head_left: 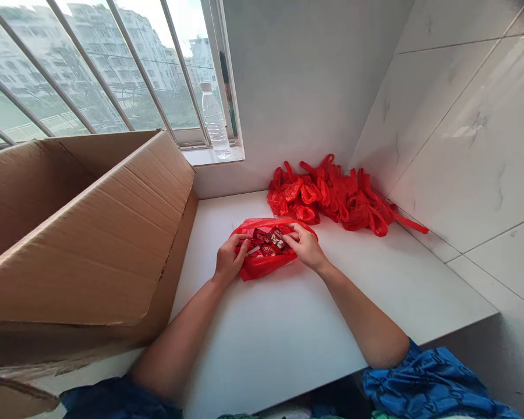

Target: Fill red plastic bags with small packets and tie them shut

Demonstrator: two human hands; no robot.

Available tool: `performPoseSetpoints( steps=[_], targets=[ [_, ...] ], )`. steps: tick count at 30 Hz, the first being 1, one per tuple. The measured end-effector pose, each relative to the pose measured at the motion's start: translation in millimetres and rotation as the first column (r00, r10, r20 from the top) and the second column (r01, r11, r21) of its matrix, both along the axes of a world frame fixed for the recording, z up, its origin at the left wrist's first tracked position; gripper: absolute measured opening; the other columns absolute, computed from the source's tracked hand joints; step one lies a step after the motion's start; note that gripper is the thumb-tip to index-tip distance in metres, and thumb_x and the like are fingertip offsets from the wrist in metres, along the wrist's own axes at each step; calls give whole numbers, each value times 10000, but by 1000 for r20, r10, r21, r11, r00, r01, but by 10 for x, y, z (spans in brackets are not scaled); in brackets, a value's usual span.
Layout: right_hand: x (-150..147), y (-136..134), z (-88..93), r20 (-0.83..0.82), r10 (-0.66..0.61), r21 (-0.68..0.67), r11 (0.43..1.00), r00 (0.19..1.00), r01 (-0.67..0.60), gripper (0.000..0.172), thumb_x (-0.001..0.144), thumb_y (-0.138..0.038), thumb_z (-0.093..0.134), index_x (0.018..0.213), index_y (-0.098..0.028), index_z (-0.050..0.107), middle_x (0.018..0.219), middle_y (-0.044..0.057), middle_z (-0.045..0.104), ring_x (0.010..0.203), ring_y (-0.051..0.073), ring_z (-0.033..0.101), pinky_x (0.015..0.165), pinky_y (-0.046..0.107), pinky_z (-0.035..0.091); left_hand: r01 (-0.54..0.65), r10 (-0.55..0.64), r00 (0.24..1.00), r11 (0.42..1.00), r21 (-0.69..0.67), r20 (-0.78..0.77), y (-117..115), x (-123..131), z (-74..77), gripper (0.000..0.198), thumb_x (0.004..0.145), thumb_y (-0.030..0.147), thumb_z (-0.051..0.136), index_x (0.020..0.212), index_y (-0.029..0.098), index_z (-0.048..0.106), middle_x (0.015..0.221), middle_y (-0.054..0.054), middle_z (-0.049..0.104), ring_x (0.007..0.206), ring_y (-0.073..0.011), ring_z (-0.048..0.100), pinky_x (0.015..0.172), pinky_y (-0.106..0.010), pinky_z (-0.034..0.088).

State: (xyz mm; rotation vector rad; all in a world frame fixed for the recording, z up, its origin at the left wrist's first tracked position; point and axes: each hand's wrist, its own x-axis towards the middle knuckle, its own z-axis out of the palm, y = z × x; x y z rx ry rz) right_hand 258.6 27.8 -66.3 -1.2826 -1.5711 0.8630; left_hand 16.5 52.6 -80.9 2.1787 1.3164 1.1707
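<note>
A red plastic bag (264,267) lies on the white countertop (279,343), its mouth spread open. Inside it are several small red packets with gold and white printing (268,242). My left hand (230,260) grips the near left side of the bag's rim, with its fingers curled over the edge. My right hand (303,246) pinches the right side of the rim, and its fingertips rest close to the packets. The bottom of the bag is hidden beneath the packets.
A large open cardboard box (91,233) stands along the left of the counter. A heap of red plastic bags (332,198) lies against the back wall and marble-look tiles (463,145). A plastic water bottle (215,122) stands on the barred window's sill.
</note>
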Motion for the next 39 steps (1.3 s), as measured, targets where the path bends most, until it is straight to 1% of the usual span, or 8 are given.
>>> performPoseSetpoints(
  steps=[6,9,15,20,23,25,29,39],
  targets=[
    [-169,30,-131,-391,79,-132,981,917,-141,505,869,-360,592,1320,-206,428,1065,54,722,913,181,718,851,357,586,91,-71,986,987,134,-149,-115,90,60,238,986,380,480,1001,218,654,992,-36,705,965,-198,628,944,-355,423],
    [-295,18,-166,-472,43,-177,974,881,-143,639,830,-290,623,1398,-232,338,1134,61,675,929,177,712,830,358,602,134,-102,969,982,131,-226,-123,116,42,266,926,454,581,1009,212,655,956,-46,696,941,-215,623,951,-375,416],
    [-379,-20,-153,-432,177,-61,973,884,-224,511,796,-355,704,1251,-212,520,1036,39,688,1014,188,679,930,356,557,144,-128,982,983,111,-141,-64,121,-38,321,958,401,539,1204,214,623,1001,-59,707,940,-219,623,949,-385,425],
    [-262,-38,-61,-409,147,-160,960,901,-229,398,835,-537,660,1068,-217,614,964,20,705,828,174,708,757,316,591,202,-196,972,979,38,-130,-62,110,-21,403,1000,365,456,1376,252,548,994,-62,675,961,-220,602,947,-385,433],
    [-224,-30,-47,-397,119,-214,952,910,-218,395,828,-592,647,899,-204,616,884,10,707,730,167,711,648,277,562,229,-230,972,973,-11,-47,-79,111,-13,450,993,344,476,1436,263,479,1132,-74,668,1039,-225,598,996,-397,424],
    [-224,-26,-57,-391,110,-223,952,914,-210,407,821,-603,650,868,-200,612,802,0,700,680,160,700,588,253,527,213,-211,976,976,-47,48,-87,111,-18,458,982,350,502,1431,264,470,1200,-79,650,1079,-226,596,1018,-398,427],
    [-243,-44,-60,-382,108,-236,949,918,-210,395,832,-589,636,852,-195,616,720,-4,704,598,136,655,540,235,484,161,-142,977,980,-118,158,-85,102,-22,431,980,361,499,1397,254,481,1038,-63,657,1009,-211,623,973,-382,469],
    [-251,-59,-82,-315,114,-261,944,942,-201,326,852,-519,599,837,-193,611,784,27,738,575,132,648,474,213,424,87,-86,987,996,2,136,-116,97,7,349,973,352,495,1302,244,543,1010,-49,643,946,-190,624,935,-357,486]
  ],
)
